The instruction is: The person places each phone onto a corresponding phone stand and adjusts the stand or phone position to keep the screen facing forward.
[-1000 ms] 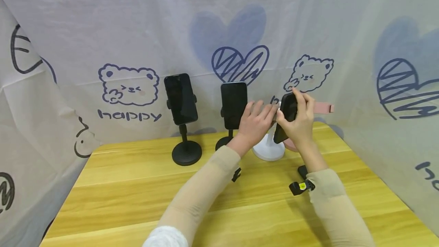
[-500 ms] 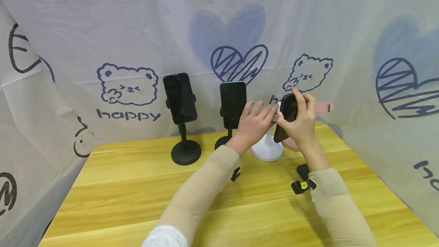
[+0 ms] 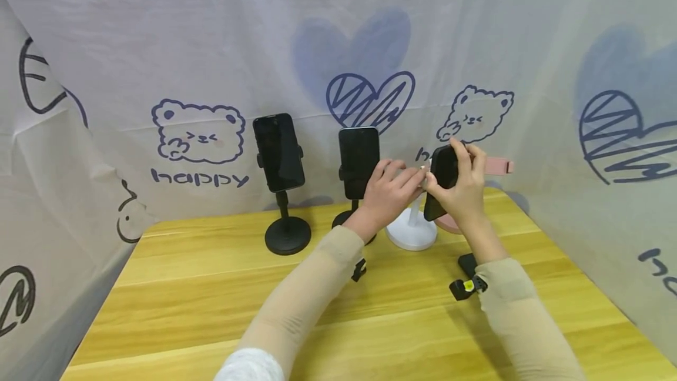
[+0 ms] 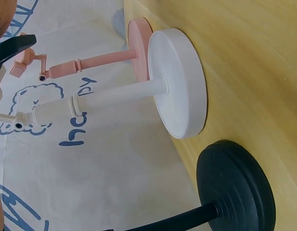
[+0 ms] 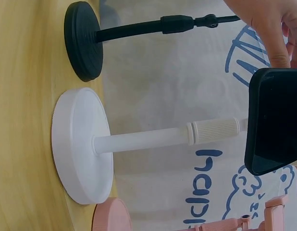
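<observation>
In the head view my right hand (image 3: 465,187) grips a black phone (image 3: 444,169) by its edges, thumb on the near side and fingers on the far side. The phone stands tilted at the top of a white phone stand (image 3: 411,237). My left hand (image 3: 388,193) reaches in from the left, its bent fingers at the white stand's clamp, which the hands and phone mostly hide. From the right wrist, the phone's dark screen (image 5: 276,120) shows in front of the clamp. The white base (image 4: 189,82) stands flat on the table in the left wrist view.
Left of the hands, a black stand (image 3: 288,237) holds one phone (image 3: 280,154); another phone (image 3: 361,160) sits in a second black stand (image 4: 240,192). A pink stand's arm (image 3: 499,166) sticks out behind my right hand. A dark object (image 3: 466,263) lies by the right sleeve.
My left hand has shifted slightly down and left, and its fingers look more bent. The right hand and its phone have barely moved.
</observation>
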{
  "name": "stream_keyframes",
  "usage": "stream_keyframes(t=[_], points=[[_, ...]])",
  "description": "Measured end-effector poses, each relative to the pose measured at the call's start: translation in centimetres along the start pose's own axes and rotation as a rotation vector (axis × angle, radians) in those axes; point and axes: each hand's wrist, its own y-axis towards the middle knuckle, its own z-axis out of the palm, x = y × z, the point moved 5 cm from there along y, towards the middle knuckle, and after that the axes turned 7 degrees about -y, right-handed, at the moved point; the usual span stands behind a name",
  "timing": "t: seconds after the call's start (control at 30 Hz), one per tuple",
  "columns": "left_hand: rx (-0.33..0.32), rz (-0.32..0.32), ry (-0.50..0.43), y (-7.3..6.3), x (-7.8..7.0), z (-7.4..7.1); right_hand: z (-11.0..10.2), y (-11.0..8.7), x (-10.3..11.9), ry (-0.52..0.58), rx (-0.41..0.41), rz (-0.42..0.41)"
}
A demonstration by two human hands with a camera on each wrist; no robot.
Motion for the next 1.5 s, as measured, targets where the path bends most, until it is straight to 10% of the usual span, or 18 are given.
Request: stream_keyframes(t=[0.47, 0.97, 1.5], points=[[-0.036, -0.004, -0.027, 0.1, -0.2, 0.1, 0.0, -0.2, -0.3, 0.004, 0.001, 0.020], [0.147, -0.090, 0.018, 0.7, -0.8, 0.9, 0.0, -0.3, -0.3, 0.003, -0.024, 0.009], [0.151, -0.067, 0.023, 0.8, -0.7, 1.2, 0.2, -0.1, -0.3, 0.017, -0.022, -0.017]])
